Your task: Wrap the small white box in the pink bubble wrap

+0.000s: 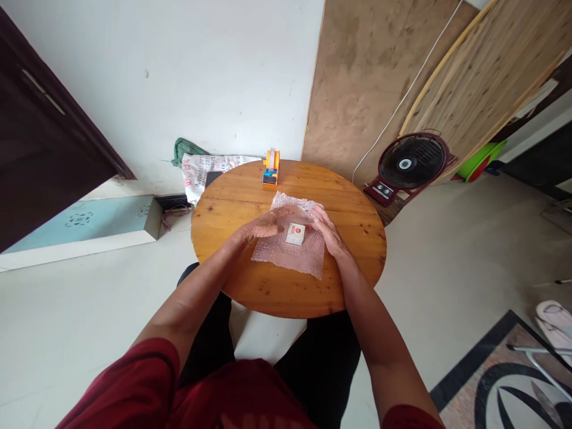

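A small white box (295, 234) with a red round mark lies on a sheet of bubble wrap (290, 261), near the sheet's middle. The wrap is spread out on the round wooden table (277, 295). My left hand (270, 222) rests over the wrap's left side, fingers stretched out towards the box. On the right edge of the wrap lies my right hand (328, 229), its fingers extended and slightly apart. Both hands are beside the box, with a gap to it; neither grips it.
An orange and blue tape dispenser (270, 168) stands at the table's far edge. Behind the table on the left are a printed white sack (192, 173) and a green bag (187, 149). A dark red fan (404, 164) stands to the right.
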Motion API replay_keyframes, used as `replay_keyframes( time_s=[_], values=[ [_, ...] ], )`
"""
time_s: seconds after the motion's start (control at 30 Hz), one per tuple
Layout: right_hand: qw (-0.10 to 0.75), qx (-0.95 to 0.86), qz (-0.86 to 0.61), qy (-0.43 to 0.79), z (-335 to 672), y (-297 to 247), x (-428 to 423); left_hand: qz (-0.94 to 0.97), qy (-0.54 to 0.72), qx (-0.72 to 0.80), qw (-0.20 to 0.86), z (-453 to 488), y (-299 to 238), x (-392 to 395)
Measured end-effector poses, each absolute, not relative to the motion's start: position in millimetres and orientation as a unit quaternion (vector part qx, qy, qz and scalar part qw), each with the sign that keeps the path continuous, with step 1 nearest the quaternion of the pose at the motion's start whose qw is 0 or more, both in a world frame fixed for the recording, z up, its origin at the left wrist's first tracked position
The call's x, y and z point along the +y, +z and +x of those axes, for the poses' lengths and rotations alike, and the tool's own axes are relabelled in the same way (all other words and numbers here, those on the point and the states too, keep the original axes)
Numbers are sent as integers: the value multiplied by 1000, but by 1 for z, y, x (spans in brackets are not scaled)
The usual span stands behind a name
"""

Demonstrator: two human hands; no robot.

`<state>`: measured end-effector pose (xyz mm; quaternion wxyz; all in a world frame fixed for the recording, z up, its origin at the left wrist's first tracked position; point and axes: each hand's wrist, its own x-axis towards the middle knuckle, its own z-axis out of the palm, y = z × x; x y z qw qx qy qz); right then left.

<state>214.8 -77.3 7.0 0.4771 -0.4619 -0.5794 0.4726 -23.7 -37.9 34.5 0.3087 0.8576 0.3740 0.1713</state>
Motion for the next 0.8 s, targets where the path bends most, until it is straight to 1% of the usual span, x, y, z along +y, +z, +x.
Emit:
replay_keyframes(
  time_s=[0.1, 0.13, 0.3, 0.43, 0.53, 0.63, 0.8],
  values=[
    [486, -569, -456, 482, 215, 5, -77, 859, 167, 389, 287, -32, 49, -57],
    [490, -566, -454, 483, 215, 5, -77, 870, 164, 382, 264, -34, 53, -69],
    [497, -560, -452, 484, 213, 4, -77, 936, 86, 337, 60, -36, 50, -133],
    [504, -557, -446, 487, 212, 6, -78, 938, 77, 338, -18, -30, 35, -151],
    [506, -546, -452, 491, 213, 6, -78, 935, 100, 339, -38, -23, 25, -148],
    [506, -548, -450, 491, 215, 2, -75, 921, 152, 358, -29, -15, 22, -140],
    [505, -515, -451, 525, 221, -5, -65, 867, 232, 437, 61, -5, 30, -110]
  ],
)
